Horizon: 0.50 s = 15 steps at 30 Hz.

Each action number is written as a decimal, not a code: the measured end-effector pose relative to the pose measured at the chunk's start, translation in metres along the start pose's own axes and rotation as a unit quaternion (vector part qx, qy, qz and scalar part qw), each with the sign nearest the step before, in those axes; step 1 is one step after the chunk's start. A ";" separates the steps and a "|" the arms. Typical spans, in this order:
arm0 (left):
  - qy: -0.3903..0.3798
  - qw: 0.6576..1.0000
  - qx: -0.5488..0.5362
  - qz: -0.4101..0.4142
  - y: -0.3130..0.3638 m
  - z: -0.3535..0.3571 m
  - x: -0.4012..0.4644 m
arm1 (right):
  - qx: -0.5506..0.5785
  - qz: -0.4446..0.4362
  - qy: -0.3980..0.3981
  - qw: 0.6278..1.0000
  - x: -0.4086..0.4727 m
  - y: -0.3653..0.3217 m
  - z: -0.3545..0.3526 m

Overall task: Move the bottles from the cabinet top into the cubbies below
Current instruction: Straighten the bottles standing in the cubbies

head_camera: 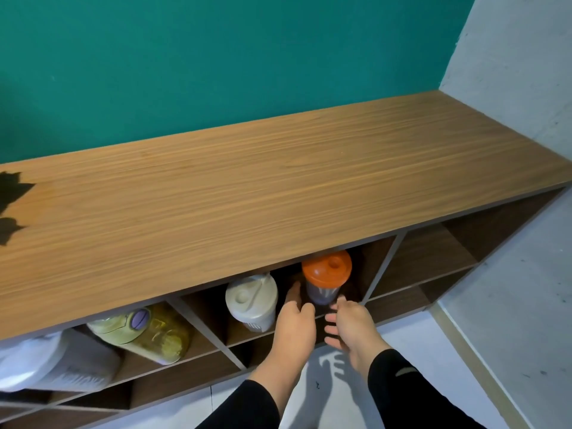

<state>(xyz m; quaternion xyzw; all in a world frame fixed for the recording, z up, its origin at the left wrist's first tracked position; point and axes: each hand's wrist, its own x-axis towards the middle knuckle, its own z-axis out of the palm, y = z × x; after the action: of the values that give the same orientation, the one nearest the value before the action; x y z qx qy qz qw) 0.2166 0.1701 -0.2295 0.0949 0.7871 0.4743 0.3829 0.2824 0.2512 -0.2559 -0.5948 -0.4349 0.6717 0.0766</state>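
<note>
Both hands — left hand (295, 323), right hand (353, 323) — hover with fingers released at the cubby's front edge, just short of the orange-lidded translucent plastic bottle (325, 278).

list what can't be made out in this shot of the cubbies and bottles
- Head view: the white bottle at lower left is cut off by the frame edge.
- The orange-lid bottle has its base hidden behind the left hand and right hand.
- The cubby backs are hidden under the cabinet top.
- Print on the yellow bottle is blurred.
</note>
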 end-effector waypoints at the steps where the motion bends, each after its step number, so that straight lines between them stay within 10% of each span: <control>1: 0.007 1.000 0.009 0.002 -0.008 -0.003 -0.003 | -0.039 0.003 -0.025 0.999 -0.003 0.001 0.002; 9: 0.158 0.981 -0.027 -0.105 -0.056 -0.054 -0.020 | -0.258 -0.108 -0.099 0.955 -0.012 0.009 0.046; 15: 0.102 0.993 -0.019 -0.047 -0.048 -0.075 -0.005 | -0.269 -0.096 -0.117 0.951 -0.016 0.013 0.078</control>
<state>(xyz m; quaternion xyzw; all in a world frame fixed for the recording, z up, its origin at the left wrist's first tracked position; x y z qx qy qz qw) 0.1787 0.0917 -0.2468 0.0012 0.8162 0.4779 0.3247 0.2248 0.1948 -0.2596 -0.4658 -0.6606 0.5841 -0.0735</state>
